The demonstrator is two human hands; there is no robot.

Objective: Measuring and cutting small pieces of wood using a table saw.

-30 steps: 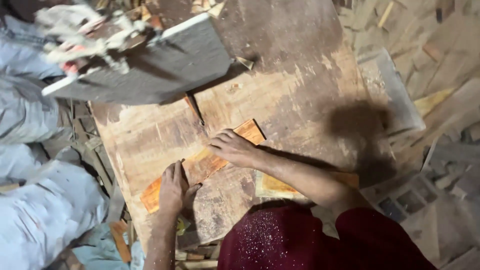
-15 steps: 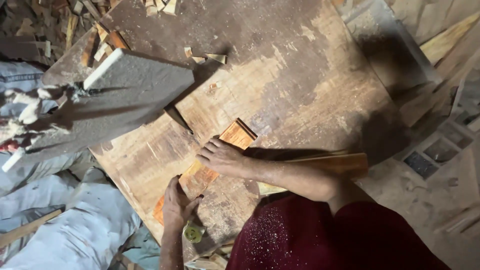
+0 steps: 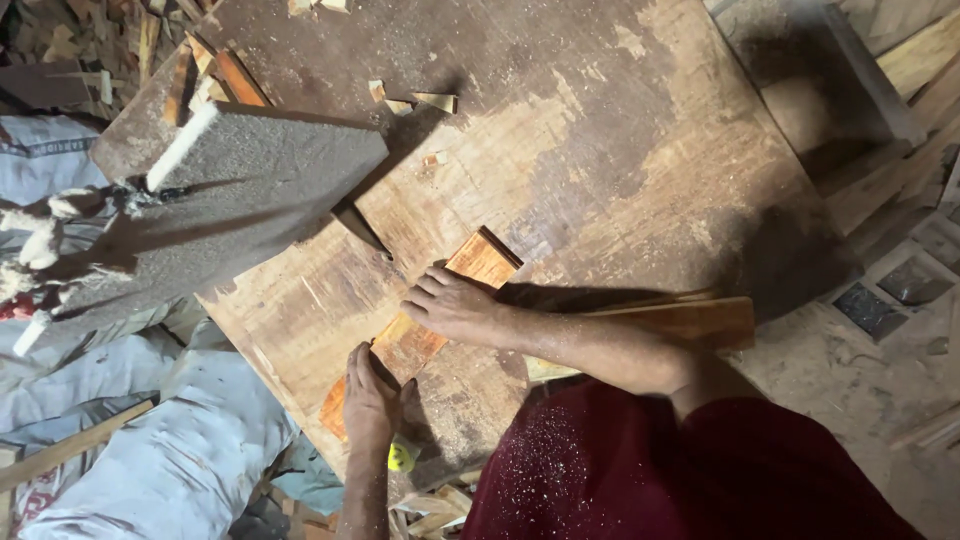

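On the worn table (image 3: 620, 150), left hand (image 3: 372, 395) and right hand (image 3: 455, 305) press flat-fingered on the orange strip (image 3: 482, 262)

A rough woodworking shop. A large, worn wooden surface (image 3: 620, 150) fills the middle, scuffed pale and dusted with sawdust. Small wood chips (image 3: 415, 100) lie on its far side. Offcuts and splintered scraps (image 3: 150, 50) are heaped at the far left, and more planks (image 3: 900, 60) crowd the far right. Sawdust speckles the worker's dark red shirt (image 3: 650, 470).
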